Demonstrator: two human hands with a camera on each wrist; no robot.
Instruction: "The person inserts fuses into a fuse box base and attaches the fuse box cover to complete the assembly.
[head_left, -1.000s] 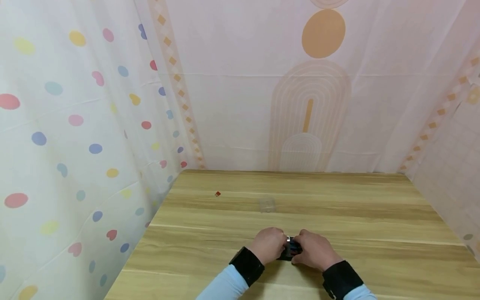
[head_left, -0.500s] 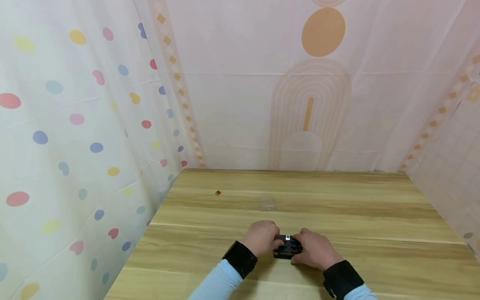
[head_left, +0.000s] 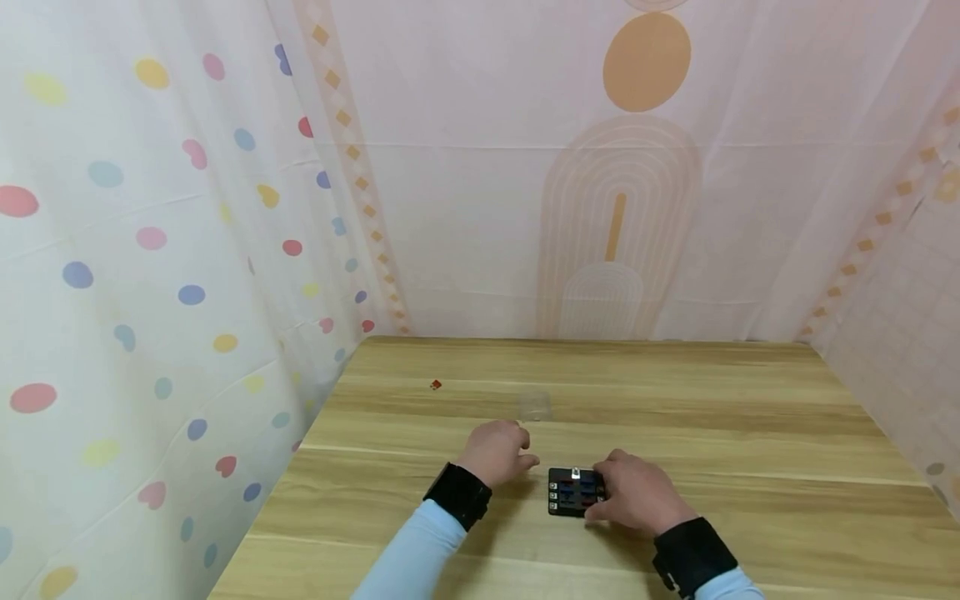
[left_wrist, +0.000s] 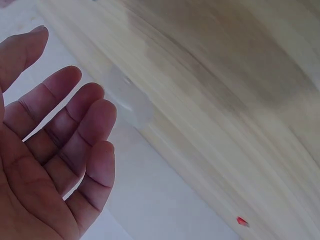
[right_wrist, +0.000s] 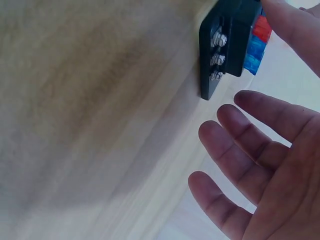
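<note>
A black fuse block (head_left: 576,493) lies flat on the table, with red and blue blade fuses (right_wrist: 257,46) and metal screw terminals (right_wrist: 218,59) along its side. At the block's right end is my right hand (head_left: 637,493), its thumb close to the fuses and its fingers spread apart from the housing in the right wrist view; whether the thumb touches cannot be told. My left hand (head_left: 497,452) hovers to the left of the block, holding nothing, with fingers loosely bent (left_wrist: 100,122).
A clear plastic cover (head_left: 535,406) lies beyond the hands on the wood-grain table (head_left: 712,400). Farther left is a small red piece (head_left: 437,385), seen also low in the left wrist view. Patterned curtains (head_left: 465,208) hang behind and beside the table.
My left hand has let go of the fuse block and moved left and away from it. The right hand has loosened a little at the block's right end; the block stays put.
</note>
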